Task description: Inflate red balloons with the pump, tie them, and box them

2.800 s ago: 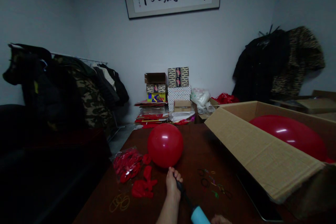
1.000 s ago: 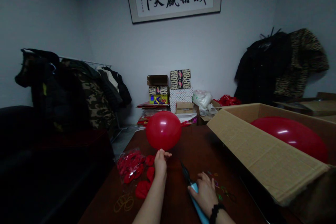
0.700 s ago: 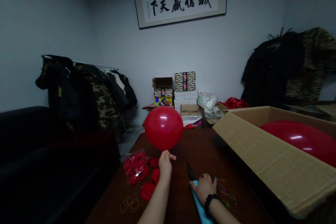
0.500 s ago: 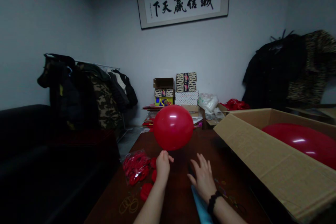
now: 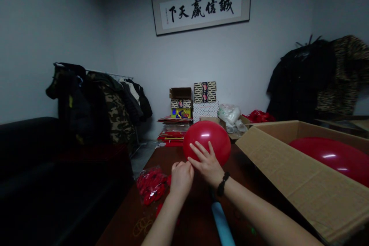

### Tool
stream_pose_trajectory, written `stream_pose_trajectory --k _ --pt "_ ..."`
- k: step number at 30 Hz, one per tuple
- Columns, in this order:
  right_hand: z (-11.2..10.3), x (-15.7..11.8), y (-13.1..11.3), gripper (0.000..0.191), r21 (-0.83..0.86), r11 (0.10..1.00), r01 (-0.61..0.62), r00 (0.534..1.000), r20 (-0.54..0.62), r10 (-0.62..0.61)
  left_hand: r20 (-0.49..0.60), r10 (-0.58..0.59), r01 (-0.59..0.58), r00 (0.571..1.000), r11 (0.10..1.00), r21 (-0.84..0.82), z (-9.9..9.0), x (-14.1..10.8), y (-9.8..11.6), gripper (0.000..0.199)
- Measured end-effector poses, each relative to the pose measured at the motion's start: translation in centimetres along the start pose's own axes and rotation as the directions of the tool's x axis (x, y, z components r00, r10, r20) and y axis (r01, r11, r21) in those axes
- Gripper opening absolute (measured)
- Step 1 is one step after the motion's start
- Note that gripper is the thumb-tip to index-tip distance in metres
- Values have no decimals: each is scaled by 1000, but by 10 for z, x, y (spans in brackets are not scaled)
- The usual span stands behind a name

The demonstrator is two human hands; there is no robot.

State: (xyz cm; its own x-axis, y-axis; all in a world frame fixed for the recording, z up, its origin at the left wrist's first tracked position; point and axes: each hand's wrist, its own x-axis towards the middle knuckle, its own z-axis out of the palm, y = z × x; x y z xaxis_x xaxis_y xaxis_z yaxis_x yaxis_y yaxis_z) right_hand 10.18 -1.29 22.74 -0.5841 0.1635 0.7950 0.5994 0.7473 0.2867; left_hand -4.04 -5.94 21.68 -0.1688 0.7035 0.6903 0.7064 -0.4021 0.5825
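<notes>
A round, inflated red balloon (image 5: 206, 142) floats just above the dark wooden table (image 5: 173, 154). My left hand (image 5: 181, 178) pinches its neck from below. My right hand (image 5: 206, 163) is beside it, with spread fingers against the balloon's lower side and nothing gripped. A blue hand pump (image 5: 221, 219) lies on the table below my right forearm, its dark nozzle end hidden near my wrist. Just left of my left hand is a clear plastic bag of red balloons (image 5: 151, 186).
Loose rubber bands (image 5: 142, 226) lie at the table's near left. To the right, an open cardboard box (image 5: 302, 169) holds a large red balloon (image 5: 331, 157). A dark sofa (image 5: 57, 153) is at left, with stacked boxes (image 5: 196, 103) beyond the table.
My right hand has let go of the pump and risen to the balloon. The balloon has shifted right and lower, and my left hand still holds its neck.
</notes>
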Motion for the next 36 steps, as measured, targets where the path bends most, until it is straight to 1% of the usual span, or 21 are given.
stream_pose_trajectory --k 2,5,9,12,14,16,18,23,27,31,36 --pt "-2 1 1 24 7 1000 -7 1000 -21 7 40 73 -77 997 989 126 -4 -1 4 15" --pt "-4 2 2 20 23 999 -46 998 -48 47 122 169 -198 978 939 282 -10 -2 11 17" --pt "-7 1 1 16 53 994 -96 993 -59 99 128 265 -293 956 903 313 -19 0 22 14" --pt "-10 -1 -2 16 80 990 -113 992 -44 117 138 317 -346 938 848 402 -26 0 31 14" --pt "-13 -1 -3 15 87 988 -129 990 -49 133 129 342 -361 931 810 461 -29 -2 37 15" --pt "-16 -1 -5 15 88 986 -141 987 -66 147 103 362 -364 927 792 490 -30 -4 41 15" --pt "-19 -2 -6 17 99 984 -146 984 -84 154 74 366 -353 927 793 496 -29 -5 44 15" --pt "-26 -5 -7 18 108 977 -186 978 -76 195 -3 291 -259 957 855 449 -24 -8 52 16" --pt "-33 -5 -8 19 97 976 -197 973 -99 207 -23 233 -206 972 898 389 -24 -10 58 17" --pt "-38 -6 -11 18 76 979 -188 974 -114 196 -38 180 -158 983 930 332 -23 -11 57 17" --pt "-38 -10 -16 20 53 985 -164 977 -126 170 -58 118 -102 991 969 226 -21 -10 51 18"
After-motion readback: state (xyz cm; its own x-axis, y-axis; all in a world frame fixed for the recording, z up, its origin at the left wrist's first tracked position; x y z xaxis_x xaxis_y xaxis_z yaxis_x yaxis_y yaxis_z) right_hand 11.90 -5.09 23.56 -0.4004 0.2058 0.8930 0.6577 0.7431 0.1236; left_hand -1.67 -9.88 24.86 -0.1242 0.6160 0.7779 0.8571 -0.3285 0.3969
